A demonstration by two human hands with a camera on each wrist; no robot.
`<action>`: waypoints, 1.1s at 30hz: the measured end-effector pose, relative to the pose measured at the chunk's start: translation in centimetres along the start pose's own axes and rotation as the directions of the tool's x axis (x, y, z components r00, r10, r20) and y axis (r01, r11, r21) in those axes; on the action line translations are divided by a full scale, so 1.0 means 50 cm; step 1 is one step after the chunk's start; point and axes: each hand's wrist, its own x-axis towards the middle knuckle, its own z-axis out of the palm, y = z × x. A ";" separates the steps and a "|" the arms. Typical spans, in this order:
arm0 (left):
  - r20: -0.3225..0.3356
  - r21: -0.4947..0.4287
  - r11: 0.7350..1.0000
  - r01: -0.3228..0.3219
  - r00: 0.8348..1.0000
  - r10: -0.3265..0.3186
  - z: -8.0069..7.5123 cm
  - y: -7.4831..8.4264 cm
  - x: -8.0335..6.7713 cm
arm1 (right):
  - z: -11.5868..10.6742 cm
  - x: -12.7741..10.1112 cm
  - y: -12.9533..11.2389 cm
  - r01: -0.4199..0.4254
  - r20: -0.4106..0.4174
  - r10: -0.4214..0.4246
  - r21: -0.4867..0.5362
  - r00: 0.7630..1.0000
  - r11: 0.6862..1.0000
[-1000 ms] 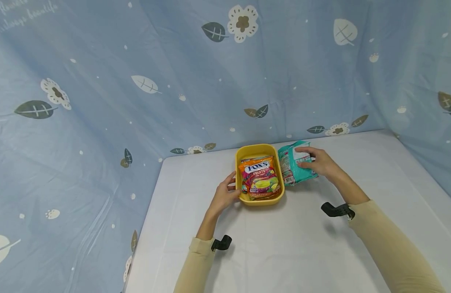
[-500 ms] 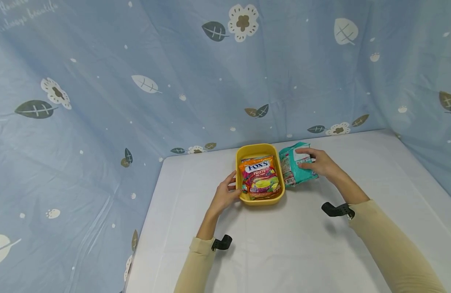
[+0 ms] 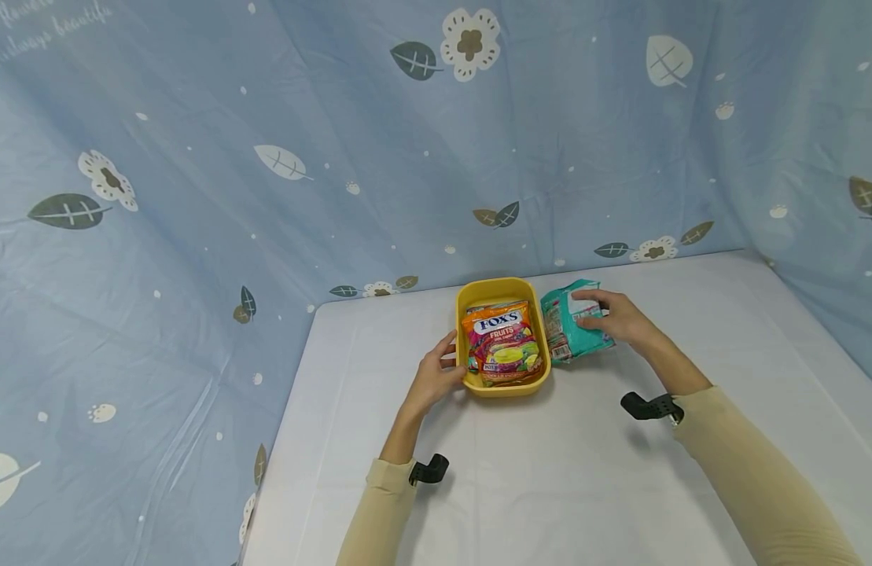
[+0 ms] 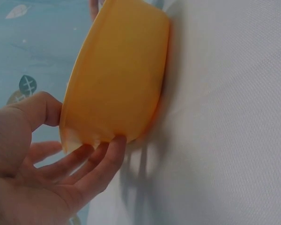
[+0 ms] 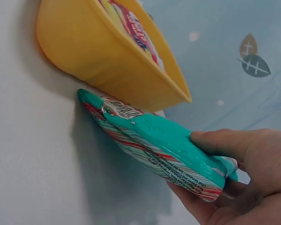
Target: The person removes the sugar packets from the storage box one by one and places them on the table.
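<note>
A yellow plastic tub [image 3: 506, 391] stands on the white table with an orange-and-red FOX'S fruits candy bag [image 3: 502, 343] lying inside. My left hand [image 3: 433, 377] is at the tub's left side, thumb at the rim and fingers against the outer wall; the left wrist view shows the thumb and fingers [image 4: 105, 161] on the tub's corner. Right beside the tub, a teal candy bag [image 3: 573, 322] is tilted with its low edge by the tub's base. My right hand [image 3: 623, 318] pinches this bag at its right end, thumb on one face [image 5: 178, 136] and fingers behind.
Another packet shows a narrow strip under the FOX'S bag in the tub. A blue printed curtain [image 3: 436, 157] hangs behind and left of the table [image 3: 535, 487]. Each wrist carries a black camera mount, the left mount [image 3: 430, 469] and the right mount [image 3: 648, 406].
The teal bag has shifted slightly toward the person and a little to the right, with my right hand on it. My left hand and the tub have stayed in place.
</note>
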 end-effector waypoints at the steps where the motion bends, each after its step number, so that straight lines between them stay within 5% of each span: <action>1: -0.001 -0.001 1.000 -0.001 1.000 0.001 0.000 0.000 0.000 | 0.000 0.001 0.001 0.001 0.000 -0.001 -0.003 1.000 1.000; 33: 0.003 0.007 1.000 0.013 1.000 -0.013 -0.001 -0.002 0.001 | -0.008 -0.005 0.003 -0.020 0.003 0.022 -0.292 1.000 0.956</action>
